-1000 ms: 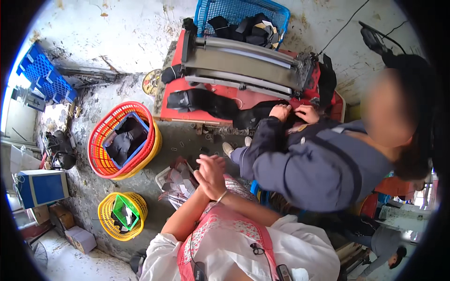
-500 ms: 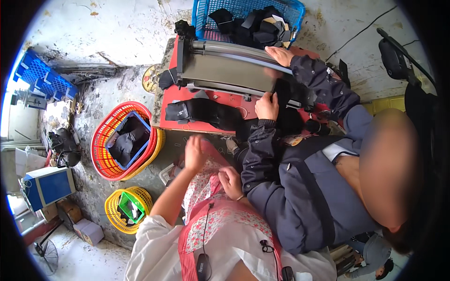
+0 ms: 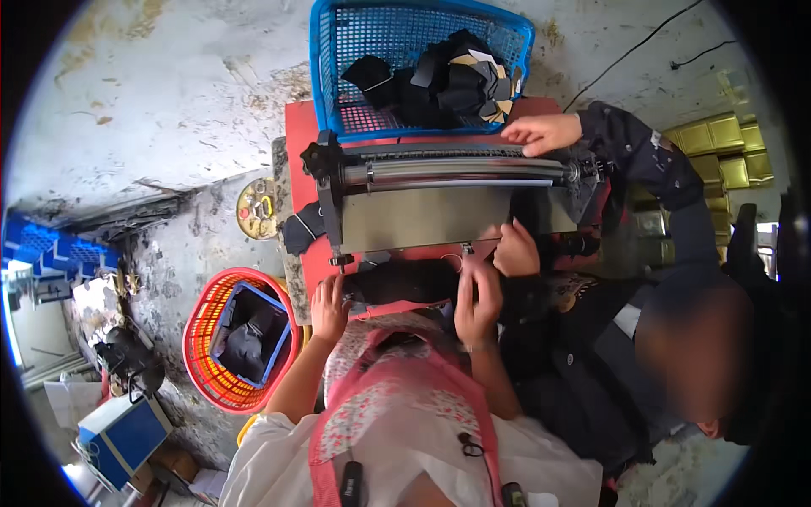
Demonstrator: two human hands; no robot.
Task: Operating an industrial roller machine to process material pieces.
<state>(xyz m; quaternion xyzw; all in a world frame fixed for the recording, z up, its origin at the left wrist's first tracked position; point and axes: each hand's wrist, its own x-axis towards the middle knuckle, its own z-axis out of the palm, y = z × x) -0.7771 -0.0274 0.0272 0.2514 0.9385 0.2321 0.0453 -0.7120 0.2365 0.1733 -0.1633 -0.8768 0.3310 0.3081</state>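
At the machine's near side lies a stack of soft black pieces. My left hand is at the left end of the stack, its fingers stretched forward and holding nothing I can see. My right hand is by the right end with fingers extended and apart, slightly blurred. Behind the stack stands a roller machine with a metal feed plate. A co-worker's hand is just beyond my right hand, near a dark strip on the plate. The co-worker's other hand hovers over the rollers.
A blue basket of black pieces and card stands behind the machine. On the floor at left are a red basket and a blue crate inside it. The co-worker sits close at my right.
Both my hands have moved forward from my lap to the black pieces. The view has shifted. The co-worker's far hand has lifted off the rollers.
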